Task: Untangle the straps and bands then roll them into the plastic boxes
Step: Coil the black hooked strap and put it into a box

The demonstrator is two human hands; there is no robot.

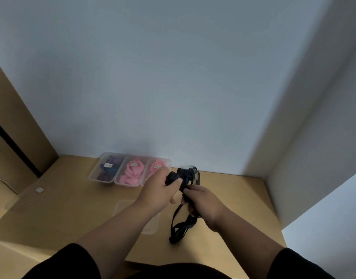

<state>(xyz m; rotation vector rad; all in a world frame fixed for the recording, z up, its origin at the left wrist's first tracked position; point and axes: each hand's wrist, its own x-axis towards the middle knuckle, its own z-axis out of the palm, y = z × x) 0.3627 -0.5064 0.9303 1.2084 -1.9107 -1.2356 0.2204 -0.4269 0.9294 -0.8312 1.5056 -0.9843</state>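
A tangled black strap (185,176) is held above the wooden table (72,208). My left hand (159,190) grips the upper bunch of it, thumb over the top. My right hand (205,202) holds the strap just below, and loose loops (179,228) hang down to the table. Three clear plastic boxes stand in a row at the back: the left one (96,174) holds dark blue and purple bands, the middle one (120,179) pink bands, and the right one (167,162) pink bands, partly hidden by my left hand.
A clear plastic lid or empty box (150,224) lies on the table under my left forearm. A small white tag (39,190) lies at the left. A white wall stands behind and to the right. A brown wooden panel rises at the left.
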